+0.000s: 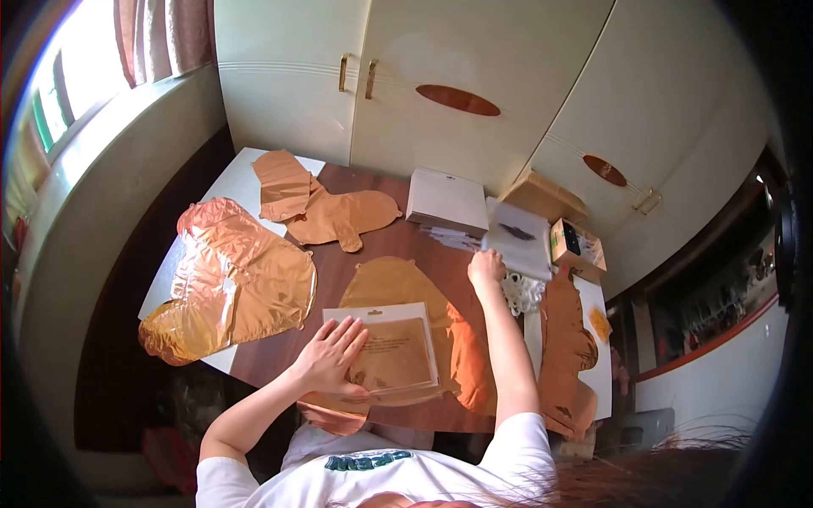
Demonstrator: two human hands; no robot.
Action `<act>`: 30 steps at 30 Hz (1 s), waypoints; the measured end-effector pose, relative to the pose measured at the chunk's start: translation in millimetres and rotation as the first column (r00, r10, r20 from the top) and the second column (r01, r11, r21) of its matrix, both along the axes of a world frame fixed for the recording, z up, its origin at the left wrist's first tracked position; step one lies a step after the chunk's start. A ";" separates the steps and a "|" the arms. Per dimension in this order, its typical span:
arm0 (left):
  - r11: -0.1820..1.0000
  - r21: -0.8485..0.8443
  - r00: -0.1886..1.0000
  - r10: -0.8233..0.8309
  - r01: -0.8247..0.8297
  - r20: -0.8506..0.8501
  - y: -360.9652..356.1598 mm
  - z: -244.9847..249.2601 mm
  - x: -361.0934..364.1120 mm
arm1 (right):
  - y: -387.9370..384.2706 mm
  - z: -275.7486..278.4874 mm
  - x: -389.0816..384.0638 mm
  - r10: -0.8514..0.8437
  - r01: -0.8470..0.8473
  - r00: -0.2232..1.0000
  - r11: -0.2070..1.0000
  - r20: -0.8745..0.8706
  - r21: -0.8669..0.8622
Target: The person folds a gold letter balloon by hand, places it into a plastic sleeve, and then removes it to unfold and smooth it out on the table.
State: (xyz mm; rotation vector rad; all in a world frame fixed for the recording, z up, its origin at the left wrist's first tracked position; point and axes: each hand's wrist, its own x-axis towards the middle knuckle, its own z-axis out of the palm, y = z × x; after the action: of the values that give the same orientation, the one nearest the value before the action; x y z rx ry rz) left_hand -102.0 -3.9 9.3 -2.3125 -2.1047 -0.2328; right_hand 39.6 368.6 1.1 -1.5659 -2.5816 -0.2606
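Note:
My left hand lies flat with its fingers spread on the left part of a clear package with a white hang-hole strip along its top. The package rests on a large flat copper-coloured foil piece, whose orange part shows at the right. My right hand is reached forward with its fingers closed, at the near left edge of a stack of clear bags. What its fingers hold, if anything, is too small to make out. Just to its right lies a pile of white rings.
Shiny foil covers the table's left side, with matte foil pieces behind. A white box stands at the back over thin white strips. A small open box and a long foil piece are at the right.

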 end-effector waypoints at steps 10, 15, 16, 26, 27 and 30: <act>1.000 -0.010 1.000 0.022 -0.022 0.004 1.3 -6.0 0.2 | -89.5 41.2 42.1 0.234 -0.269 0.952 0.946 -0.197 -0.178; 1.000 -0.010 0.999 0.024 -0.024 0.027 2.2 -6.7 0.6 | -191.6 76.1 116.8 0.417 -0.728 0.647 0.588 -0.639 -0.352; 1.000 -0.006 0.999 0.028 -0.028 0.044 2.2 -7.8 0.2 | -205.6 64.7 130.0 0.385 -0.727 0.640 0.585 -0.665 -0.360; 1.000 0.003 1.000 0.007 -0.007 0.019 1.7 -6.0 1.5 | -284.3 20.2 154.6 0.276 -0.685 0.685 0.559 -0.674 -0.467; 1.000 0.001 1.000 0.007 -0.007 0.018 1.5 -5.8 1.7 | -283.5 21.8 153.8 0.267 -0.672 0.707 0.542 -0.655 -0.505; 1.000 0.002 1.000 0.009 -0.009 0.017 1.6 -5.9 2.1 | -276.9 16.4 154.6 0.284 -0.698 0.671 0.554 -0.685 -0.454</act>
State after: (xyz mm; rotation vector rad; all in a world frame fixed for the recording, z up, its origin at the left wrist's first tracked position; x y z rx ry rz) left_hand -99.9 -2.3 3.4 -2.3073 -2.1213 -0.2560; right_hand 194.2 91.7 17.4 -0.6612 -2.5699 1.1790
